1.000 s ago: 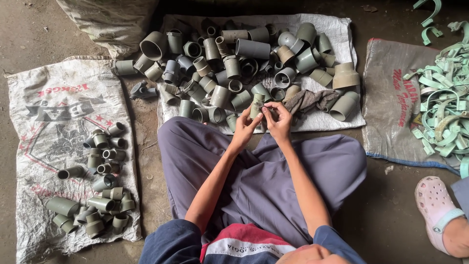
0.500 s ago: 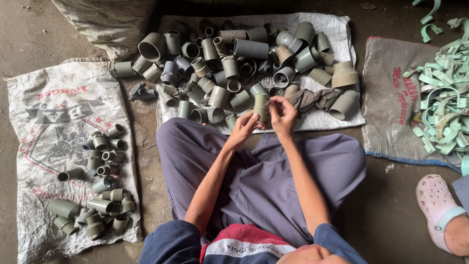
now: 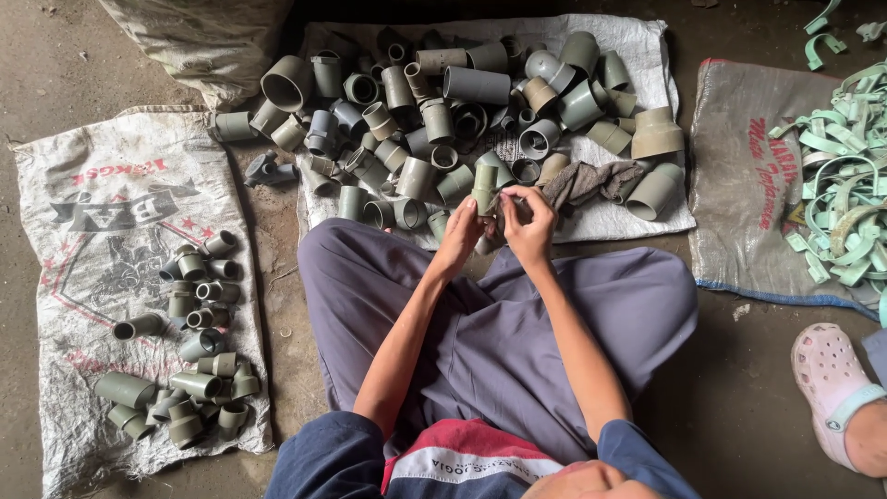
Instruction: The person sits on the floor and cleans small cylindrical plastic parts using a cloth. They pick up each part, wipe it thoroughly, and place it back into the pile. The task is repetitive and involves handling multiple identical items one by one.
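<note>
I sit cross-legged on the floor. My left hand (image 3: 459,238) holds a small grey-green pipe fitting (image 3: 484,190) upright in front of my knees. My right hand (image 3: 528,224) is closed against the fitting's side, its fingertips on it and on a brown rag (image 3: 582,180) that trails to the right. Just beyond my hands lies a big heap of grey pipe fittings (image 3: 443,102) on a white sack (image 3: 637,46).
A printed white sack (image 3: 111,203) at my left carries several smaller grey fittings (image 3: 189,305). A grey sack (image 3: 739,185) at the right holds pale green curved plastic pieces (image 3: 845,194). Someone else's foot in a pink clog (image 3: 832,388) is at the lower right.
Both hands with the fitting have come slightly nearer to my knees. The right hand has shifted along the fitting's side with the rag.
</note>
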